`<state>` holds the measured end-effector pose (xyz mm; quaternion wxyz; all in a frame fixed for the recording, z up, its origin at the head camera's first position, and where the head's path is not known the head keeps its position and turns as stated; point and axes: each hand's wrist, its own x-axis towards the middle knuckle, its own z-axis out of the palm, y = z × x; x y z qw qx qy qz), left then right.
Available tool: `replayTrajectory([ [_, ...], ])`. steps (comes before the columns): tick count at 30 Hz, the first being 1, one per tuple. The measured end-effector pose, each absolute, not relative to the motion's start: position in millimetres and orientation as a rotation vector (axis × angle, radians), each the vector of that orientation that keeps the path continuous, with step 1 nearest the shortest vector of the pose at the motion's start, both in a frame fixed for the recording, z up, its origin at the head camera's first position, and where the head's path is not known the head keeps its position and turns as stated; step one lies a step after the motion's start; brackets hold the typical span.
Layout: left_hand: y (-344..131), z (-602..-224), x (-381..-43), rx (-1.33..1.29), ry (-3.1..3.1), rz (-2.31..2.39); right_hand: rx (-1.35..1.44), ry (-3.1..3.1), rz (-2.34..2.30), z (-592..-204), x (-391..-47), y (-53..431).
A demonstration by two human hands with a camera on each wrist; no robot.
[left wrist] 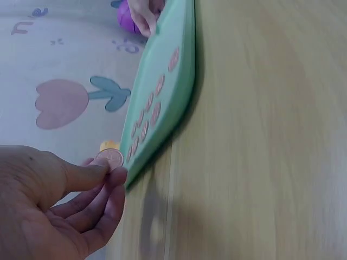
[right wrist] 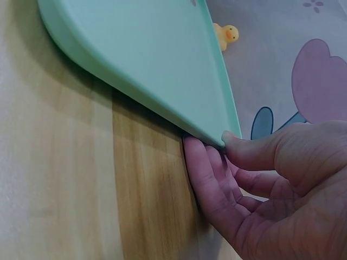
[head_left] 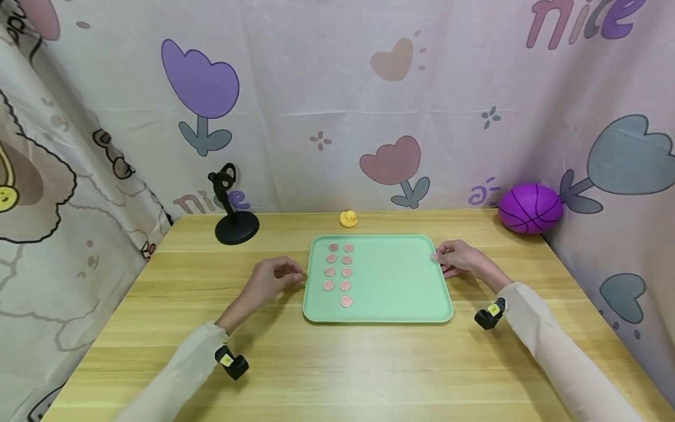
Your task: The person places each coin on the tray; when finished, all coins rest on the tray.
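Observation:
A mint-green tray (head_left: 395, 281) lies on the wooden table, with several copper-coloured coins (head_left: 346, 272) in two columns on its left part. Between thumb and fingertips, my left hand (head_left: 271, 281) pinches one more coin (left wrist: 111, 158), just outside the tray's left edge. At the opposite side, my right hand (head_left: 457, 258) grips the tray's rim, thumb on top and fingers curled beneath it, as the right wrist view shows. The right half of the tray's surface is bare green.
Behind the tray sits a small yellow rubber duck (head_left: 348, 218). A black stand (head_left: 237, 227) is at the back left of the table, and a purple ball (head_left: 530, 208) at the back right. A patterned curtain (head_left: 295, 88) hangs along the table's back edge.

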<state>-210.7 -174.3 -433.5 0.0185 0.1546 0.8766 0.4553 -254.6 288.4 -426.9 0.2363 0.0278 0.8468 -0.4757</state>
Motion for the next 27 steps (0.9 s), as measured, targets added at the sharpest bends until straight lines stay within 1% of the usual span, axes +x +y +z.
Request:
replayTrajectory([
  [6,-157.7,-429.2,-206.0,0.497,2.624,1.436,0.095,2.329,-1.282,-425.5,-254.5,289.5],
  [16,-134.9,-432.1,-198.1,0.744,2.571,1.263,0.083,2.332,-1.282,-423.3,-257.4,288.6],
  [27,-123.5,-433.1,-191.9,0.726,2.644,1.117,0.071,2.310,-1.313,-428.1,-254.5,288.3],
])
